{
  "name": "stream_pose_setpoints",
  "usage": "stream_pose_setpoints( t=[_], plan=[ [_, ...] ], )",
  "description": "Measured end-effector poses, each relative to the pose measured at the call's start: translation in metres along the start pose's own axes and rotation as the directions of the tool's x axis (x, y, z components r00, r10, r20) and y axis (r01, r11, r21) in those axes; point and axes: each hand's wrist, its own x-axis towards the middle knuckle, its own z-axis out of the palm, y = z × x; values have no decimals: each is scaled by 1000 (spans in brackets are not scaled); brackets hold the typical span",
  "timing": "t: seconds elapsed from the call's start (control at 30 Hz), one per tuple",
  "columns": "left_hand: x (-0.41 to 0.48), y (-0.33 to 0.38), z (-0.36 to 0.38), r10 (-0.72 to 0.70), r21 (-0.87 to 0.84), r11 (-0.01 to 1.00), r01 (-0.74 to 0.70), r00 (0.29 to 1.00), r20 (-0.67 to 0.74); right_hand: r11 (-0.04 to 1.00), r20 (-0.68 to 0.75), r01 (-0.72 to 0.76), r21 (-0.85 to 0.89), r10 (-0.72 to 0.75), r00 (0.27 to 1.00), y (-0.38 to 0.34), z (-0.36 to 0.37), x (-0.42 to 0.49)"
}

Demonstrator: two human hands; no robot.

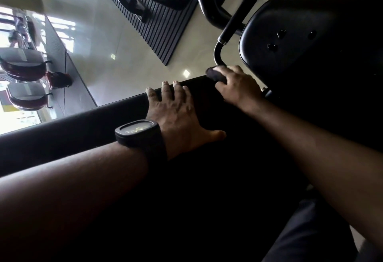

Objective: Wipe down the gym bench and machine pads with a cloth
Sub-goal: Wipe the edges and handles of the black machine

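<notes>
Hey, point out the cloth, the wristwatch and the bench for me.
cloth (214,74), head view, on the dark bunched end sticking out of the right hand (238,86).
wristwatch (136,130), head view, on its face.
bench (78,127), head view, on the rounded edge of its black pad.

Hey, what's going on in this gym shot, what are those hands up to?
A person appears to be wiping a black bench pad. The right hand grips a dark cloth at the pad's far edge, close to a second black machine pad. The left hand, with a black watch on its wrist, rests flat on the bench pad, fingertips over the edge.
</notes>
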Motion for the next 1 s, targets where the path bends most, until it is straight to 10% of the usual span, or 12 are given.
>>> stream_pose_setpoints(
  t=[0.23,0.5,0.73,1.0],
  plan=[
    [2,-5,3,9,-11,1000,-10,999,-52,947,-31,319,44,-318,948,-24,0,-26],
    [16,-1,0,27,33,999,-27,1000,8,994,-37,-100,-42,99,994,11,7,0],
    [23,1,4,59,6,998,-59,998,-24,952,30,298,73,-301,953,-13,1,-5],
    [30,12,1,48,42,998,-49,999,11,996,24,-91,4,91,996,18,7,20]
  ],
)
